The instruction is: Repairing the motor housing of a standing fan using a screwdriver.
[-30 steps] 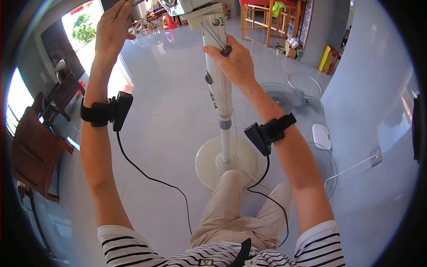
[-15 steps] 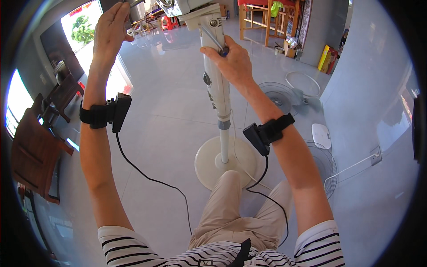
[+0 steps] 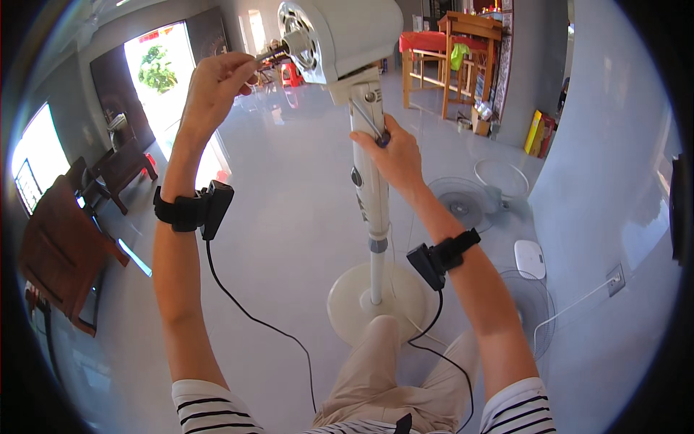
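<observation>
A white pedestal fan without blades or guard stands before me. Its motor housing [image 3: 354, 36] is at the top, with a shaft [image 3: 273, 54] jutting left. My left hand [image 3: 217, 90] pinches the shaft's outer end between thumb and fingers; whether a small part is also in the pinch is hidden. My right hand [image 3: 395, 153] is closed around the screwdriver [image 3: 366, 118], whose dark handle sits in the fingers and whose metal blade slants up along the neck. The same hand rests against the fan's column [image 3: 369, 184]. Below is the round base [image 3: 347, 300], by my knees.
Wire fan guards [image 3: 459, 206] and a white ring [image 3: 502, 173] lie on the floor at right, near a white scale [image 3: 530, 259]. A cord runs to a wall socket [image 3: 615, 281]. Wooden chairs [image 3: 69, 249] stand left; a wooden table [image 3: 470, 29] is behind.
The view has tilted up, bringing the motor housing and shaft fully into sight. My left hand stays at the shaft's end, and my right hand keeps the screwdriver against the column.
</observation>
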Tool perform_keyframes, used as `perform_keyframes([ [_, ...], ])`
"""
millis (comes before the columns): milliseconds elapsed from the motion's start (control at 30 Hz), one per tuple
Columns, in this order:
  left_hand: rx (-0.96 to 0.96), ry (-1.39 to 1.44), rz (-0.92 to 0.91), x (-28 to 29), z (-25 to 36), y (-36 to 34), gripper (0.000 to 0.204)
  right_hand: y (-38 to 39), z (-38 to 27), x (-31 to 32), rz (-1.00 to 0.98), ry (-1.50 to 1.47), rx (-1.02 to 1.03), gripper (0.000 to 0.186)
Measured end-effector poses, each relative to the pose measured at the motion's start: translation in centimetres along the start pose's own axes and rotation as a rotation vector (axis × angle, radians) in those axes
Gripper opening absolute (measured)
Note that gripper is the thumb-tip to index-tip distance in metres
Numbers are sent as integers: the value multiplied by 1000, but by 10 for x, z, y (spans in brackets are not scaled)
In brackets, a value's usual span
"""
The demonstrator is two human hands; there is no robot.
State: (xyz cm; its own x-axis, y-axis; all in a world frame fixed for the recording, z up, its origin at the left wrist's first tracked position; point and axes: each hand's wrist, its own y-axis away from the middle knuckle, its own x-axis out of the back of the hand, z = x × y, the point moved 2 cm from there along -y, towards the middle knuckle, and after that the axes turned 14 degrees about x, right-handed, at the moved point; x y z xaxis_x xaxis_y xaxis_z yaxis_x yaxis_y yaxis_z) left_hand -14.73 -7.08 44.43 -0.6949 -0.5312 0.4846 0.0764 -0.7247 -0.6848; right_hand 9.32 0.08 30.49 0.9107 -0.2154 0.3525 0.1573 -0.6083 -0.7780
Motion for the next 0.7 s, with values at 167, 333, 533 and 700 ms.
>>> perform_keyframes([
  [167, -210, -325, 144, -8, 22, -3, 23, -1, 3, -3, -2, 6, 5, 61],
  [333, -93, -617, 233, -30, 35, -3, 24, -1, 5, -2, 21, 19, 23, 60],
  [533, -123, -449, 199, -26, 28, -8, 28, -1, 3, -3, 18, 11, 22, 60],
  [700, -149, -463, 170, -25, 36, -5, 28, 0, 1, -1, 57, 42, 33, 50],
])
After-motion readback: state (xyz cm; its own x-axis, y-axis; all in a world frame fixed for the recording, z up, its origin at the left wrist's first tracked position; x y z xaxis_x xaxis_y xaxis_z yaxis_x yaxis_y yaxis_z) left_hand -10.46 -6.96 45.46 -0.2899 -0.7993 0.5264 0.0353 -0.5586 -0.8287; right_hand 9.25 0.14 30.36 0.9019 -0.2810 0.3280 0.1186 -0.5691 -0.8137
